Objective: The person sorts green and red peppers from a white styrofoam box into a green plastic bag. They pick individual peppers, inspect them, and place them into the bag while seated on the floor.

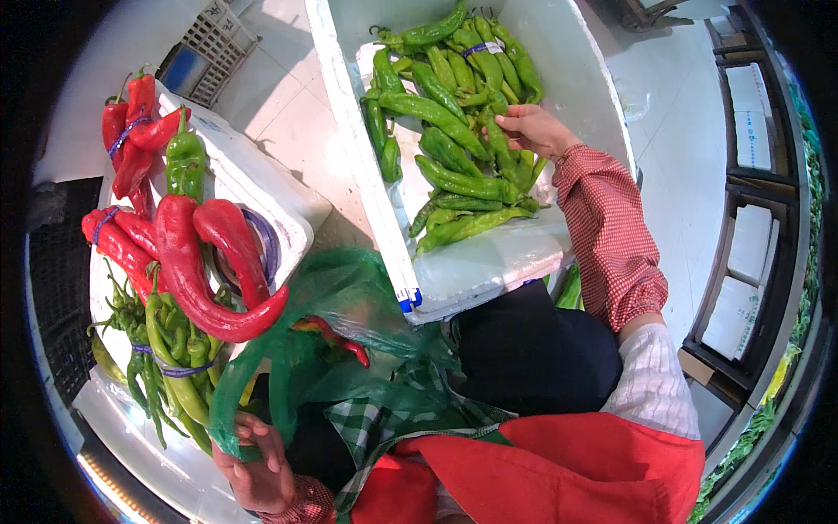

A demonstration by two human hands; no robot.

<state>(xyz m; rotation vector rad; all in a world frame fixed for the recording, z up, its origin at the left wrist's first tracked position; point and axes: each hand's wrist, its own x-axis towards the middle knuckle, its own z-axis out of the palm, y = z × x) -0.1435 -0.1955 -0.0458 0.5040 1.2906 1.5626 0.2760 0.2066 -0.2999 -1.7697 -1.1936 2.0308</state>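
My right hand (533, 130) reaches into a white foam box (609, 92). Its thumb and fingers pinch a long green pepper (501, 144) among several others lying loose inside. At the lower left, a handle of a green plastic bag (308, 281) is hooked over the fingers of my left hand (258, 462). The bag spreads across my lap, with a red pepper (337, 340) showing at it. Beside the left hand lie bundles of thin green peppers (180, 357), bound with purple tape. Large curved red peppers (180, 262) rest just above them.
A foam lid or box (281, 190) at left carries the peppers and a roll of purple tape (265, 242). Another taped green bunch (484, 56) lies in the foam box. A plastic crate (206, 56) stands upper left; dark shelving with white boxes (749, 242) lines the right.
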